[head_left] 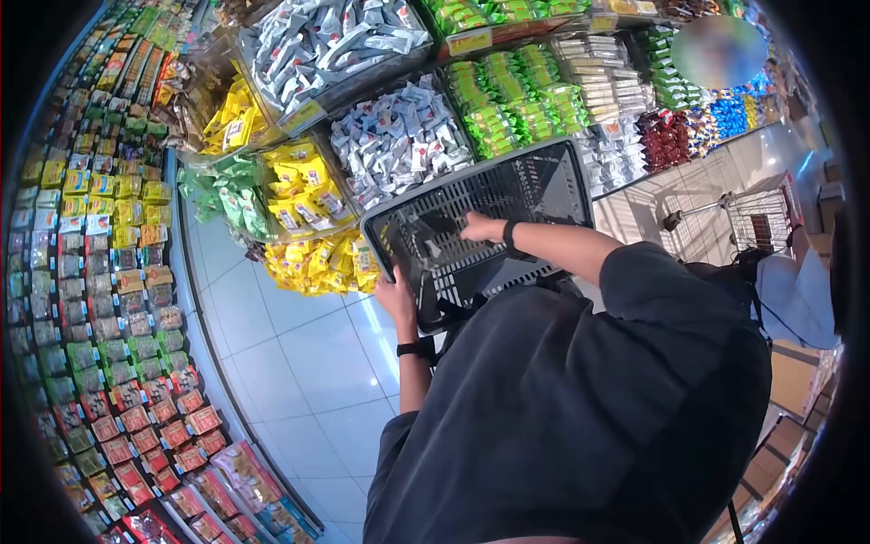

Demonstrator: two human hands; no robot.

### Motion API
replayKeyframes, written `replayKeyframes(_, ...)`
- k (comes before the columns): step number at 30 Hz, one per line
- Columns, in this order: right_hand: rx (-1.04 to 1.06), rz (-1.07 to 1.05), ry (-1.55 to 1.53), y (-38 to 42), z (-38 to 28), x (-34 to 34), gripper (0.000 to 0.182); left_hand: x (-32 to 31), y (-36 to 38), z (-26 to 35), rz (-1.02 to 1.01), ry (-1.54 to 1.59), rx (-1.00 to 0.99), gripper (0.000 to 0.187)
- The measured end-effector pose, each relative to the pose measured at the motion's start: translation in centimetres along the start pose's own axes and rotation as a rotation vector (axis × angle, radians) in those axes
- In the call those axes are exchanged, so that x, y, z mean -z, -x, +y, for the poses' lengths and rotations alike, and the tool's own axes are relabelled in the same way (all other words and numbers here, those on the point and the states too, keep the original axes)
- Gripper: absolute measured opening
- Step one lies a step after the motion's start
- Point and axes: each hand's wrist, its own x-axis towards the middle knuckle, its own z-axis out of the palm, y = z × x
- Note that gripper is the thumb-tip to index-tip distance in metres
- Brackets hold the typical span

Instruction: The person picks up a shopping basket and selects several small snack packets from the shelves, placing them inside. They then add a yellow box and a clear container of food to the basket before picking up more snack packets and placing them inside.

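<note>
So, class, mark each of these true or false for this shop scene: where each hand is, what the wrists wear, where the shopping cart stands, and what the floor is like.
1. The left hand is at the rim of the black shopping basket. True.
2. The right hand is on the handle of a shopping cart. False: it is over or in the basket, and the cart stands apart, off to the right.
3. Both wrists are bare. False: each has a black wristband on it.
4. The floor has pale tiles. True.
5. Bright green packets are on display beyond the basket. True.
</note>
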Motion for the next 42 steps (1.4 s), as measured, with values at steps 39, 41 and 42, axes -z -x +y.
replayKeyframes(39,1.198,0.525,0.857,6.9,-37.9,19.1,0.033,-0.2,0.1,-0.7,-0.016,0.028,-0.019,0.04)
replayKeyframes(41,1.179,0.569,0.898,6.1,-37.7,18.3,0.031,-0.3,0.0,-1.1,-0.021,0.039,-0.017,0.038)
replayKeyframes(42,1.165,0.606,0.947,5.8,-37.6,18.2,0.029,-0.4,0.0,-1.3,-0.029,0.035,-0.022,0.038)
